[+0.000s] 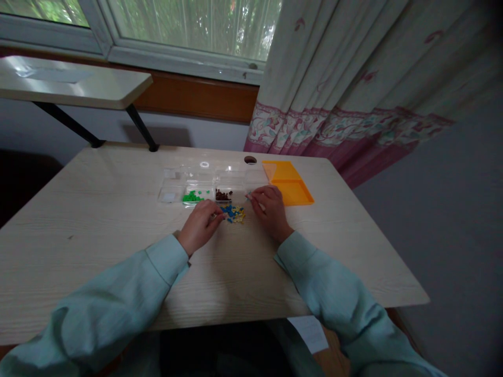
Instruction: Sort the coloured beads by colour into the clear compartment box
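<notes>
A small heap of blue and yellow beads (233, 212) lies on the pale wooden table (118, 209) between my hands. My left hand (199, 225) rests just left of the heap, its fingers curled and pinched at the heap's edge. My right hand (270, 208) sits to the right, fingers curled together near the clear box; what it pinches is too small to name. Behind the heap stands a clear compartment box (204, 184) with green beads (192, 197) in one cell and dark brown beads (223, 195) in another.
An orange tray lid (288, 183) lies right of the clear box. A round hole (250, 159) is in the table's far edge. A second small table (70, 84) stands at the back left under the window, and a flowered curtain (353, 94) hangs at the right.
</notes>
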{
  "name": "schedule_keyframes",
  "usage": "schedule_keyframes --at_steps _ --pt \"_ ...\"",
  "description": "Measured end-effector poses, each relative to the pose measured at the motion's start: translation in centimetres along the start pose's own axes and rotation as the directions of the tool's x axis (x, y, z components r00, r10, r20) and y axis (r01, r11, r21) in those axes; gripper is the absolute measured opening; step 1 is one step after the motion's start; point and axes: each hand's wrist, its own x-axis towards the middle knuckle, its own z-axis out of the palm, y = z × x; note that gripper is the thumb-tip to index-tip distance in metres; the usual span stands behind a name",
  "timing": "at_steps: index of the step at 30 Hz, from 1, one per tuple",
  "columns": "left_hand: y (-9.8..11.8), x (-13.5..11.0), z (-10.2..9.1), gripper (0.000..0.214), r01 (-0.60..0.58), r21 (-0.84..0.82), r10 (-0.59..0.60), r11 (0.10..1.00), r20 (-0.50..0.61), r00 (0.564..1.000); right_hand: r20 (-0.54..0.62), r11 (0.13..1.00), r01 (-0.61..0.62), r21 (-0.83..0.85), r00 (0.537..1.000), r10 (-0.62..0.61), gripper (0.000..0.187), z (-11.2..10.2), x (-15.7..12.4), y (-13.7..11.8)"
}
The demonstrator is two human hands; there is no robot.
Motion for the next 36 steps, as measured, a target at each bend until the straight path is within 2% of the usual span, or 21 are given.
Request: schedule_keyframes --at_steps 3,6,8,13,23,30,36 --pt "0.1 -0.1 0.1 0.025 0.111 -0.152 -0.114 0.982 -0.005 0.994 0.028 0.995 0.1 0.017 0.995 -0.1 0.018 0.0 -0.5 -1.4" --pt "0.4 -0.2 0.3 0.027 0.212 -0.344 -0.202 0.915 0.065 0.977 0.075 0.977 0.209 0.034 0.975 -0.211 0.023 0.2 -1.0 -2.9" --pt "0.6 -0.3 0.4 0.027 0.242 -0.423 -0.217 0.873 0.107 0.97 0.093 0.971 0.235 0.036 0.967 -0.238 0.025 0.3 -1.2 -3.5" --pt "0.7 -0.4 0.6 0.033 0.298 -0.601 -0.287 0.742 0.118 0.951 0.055 0.97 0.236 0.049 0.969 -0.239 0.022 0.5 -1.3 -3.7" --pt "0.5 -0.6 0.8 0.03 0.276 -0.619 -0.249 0.735 0.131 0.96 0.041 0.965 0.242 0.097 0.968 -0.247 0.016 0.7 -1.3 -3.5" --pt "0.5 -0.7 0.8 0.019 0.2 -0.567 -0.17 0.799 0.106 0.98 0.05 0.967 0.227 0.115 0.971 -0.234 0.012 0.7 -1.2 -3.5" --pt "0.8 -0.6 0.5 0.015 0.21 -0.499 -0.18 0.841 0.11 0.978 0.032 0.963 0.243 0.118 0.968 -0.248 0.009 0.7 -1.1 -3.5"
